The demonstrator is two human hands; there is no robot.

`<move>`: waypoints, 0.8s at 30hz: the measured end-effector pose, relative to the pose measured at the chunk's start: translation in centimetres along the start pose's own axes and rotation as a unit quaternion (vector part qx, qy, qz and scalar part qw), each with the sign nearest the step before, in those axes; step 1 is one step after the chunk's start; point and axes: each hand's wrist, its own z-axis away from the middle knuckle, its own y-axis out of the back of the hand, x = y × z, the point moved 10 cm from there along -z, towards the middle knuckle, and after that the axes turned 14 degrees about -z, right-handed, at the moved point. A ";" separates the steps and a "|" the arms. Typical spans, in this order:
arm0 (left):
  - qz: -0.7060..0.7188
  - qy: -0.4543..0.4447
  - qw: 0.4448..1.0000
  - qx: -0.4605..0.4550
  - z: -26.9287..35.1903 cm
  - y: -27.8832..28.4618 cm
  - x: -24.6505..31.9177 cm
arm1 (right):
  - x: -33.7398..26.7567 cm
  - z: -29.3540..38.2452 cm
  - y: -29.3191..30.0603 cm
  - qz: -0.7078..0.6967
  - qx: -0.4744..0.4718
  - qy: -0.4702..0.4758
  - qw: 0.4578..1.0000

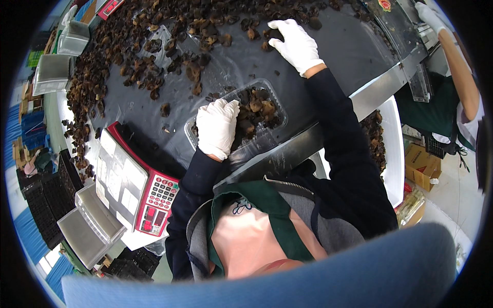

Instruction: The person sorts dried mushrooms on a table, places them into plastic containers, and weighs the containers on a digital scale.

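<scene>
A clear plastic tray [284,115] partly filled with brown-black wood ear mushrooms [256,106] sits near the table's front edge. My left hand [217,129], in a white glove, is curled over the tray's left part; its palm side is hidden, so whether it grips anything cannot be seen. Farther off and to the right, my white-gloved right hand [296,46] reaches out over the dark sheeted tabletop [339,50]. Its thumb and forefinger are spread around a dark mushroom piece [275,34] at the edge of the big mushroom heap [185,23].
A red-and-white weighing scale [125,175] stands left of the tray. Clear plastic containers [92,227] are stacked beside it; more containers [54,73] stand far left. A white tub [394,154] of mushrooms is below the table's right edge. A co-worker's arm [458,73] is at right.
</scene>
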 end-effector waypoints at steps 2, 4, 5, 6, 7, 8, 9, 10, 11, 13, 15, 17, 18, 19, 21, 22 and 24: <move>0.001 -0.006 1.000 0.001 0.0 -0.3 -0.1 | -0.5 -0.2 -1.6 0.002 -0.033 0.015 0.999; 0.004 -0.013 1.000 0.008 0.1 -0.2 0.0 | 0.4 -1.0 -2.1 0.010 -0.038 0.005 0.999; 0.005 -0.013 1.000 0.007 0.0 -0.1 0.2 | 1.1 -1.3 -2.3 0.019 -0.041 -0.005 0.999; 0.008 -0.007 1.000 0.002 0.0 -0.1 0.1 | 0.5 -1.4 -1.9 0.020 -0.034 0.016 0.999; 0.012 -0.001 1.000 -0.003 -0.1 -0.1 0.1 | 0.5 -1.1 -1.6 0.020 -0.035 0.017 0.999; 0.013 -0.001 1.000 -0.003 -0.1 0.0 0.1 | 0.7 -0.6 -0.8 0.011 -0.022 0.006 1.000; 0.018 0.008 1.000 -0.011 0.0 0.0 -0.2 | 0.2 0.1 0.2 0.001 -0.011 -0.003 1.000; 0.024 0.017 0.999 -0.018 0.2 0.0 -0.4 | -0.4 1.1 1.3 -0.041 0.012 0.001 0.999; 0.024 0.020 0.999 -0.019 0.3 -0.1 -0.5 | -1.4 2.4 2.6 -0.102 0.037 0.028 0.994; 0.051 0.041 0.998 0.008 0.5 0.4 -1.1 | -2.5 5.5 3.7 -0.240 0.037 0.040 0.969; 0.057 0.041 0.998 0.003 0.8 0.4 -1.2 | -4.9 8.8 3.9 -0.341 0.018 0.078 0.937; 0.073 0.059 0.996 -0.003 0.8 0.6 -1.5 | -7.8 11.7 2.7 -0.394 -0.099 0.024 0.913; 0.079 0.065 0.995 -0.015 0.7 0.8 -1.3 | -8.8 12.7 1.9 -0.324 -0.123 0.085 0.934; 0.080 0.064 0.995 -0.014 0.6 1.3 -1.1 | -9.6 14.0 0.6 -0.250 -0.147 0.145 0.946; 0.078 0.092 0.992 -0.025 0.7 2.0 -1.4 | -9.1 14.8 -0.7 -0.184 -0.206 0.138 0.951; 0.081 0.093 0.992 -0.010 1.0 2.5 -1.7 | -9.5 14.9 -0.1 -0.194 -0.207 0.136 0.949; 0.098 0.122 0.988 -0.011 1.6 4.1 -2.8 | -9.6 14.5 0.8 -0.249 -0.202 0.141 0.937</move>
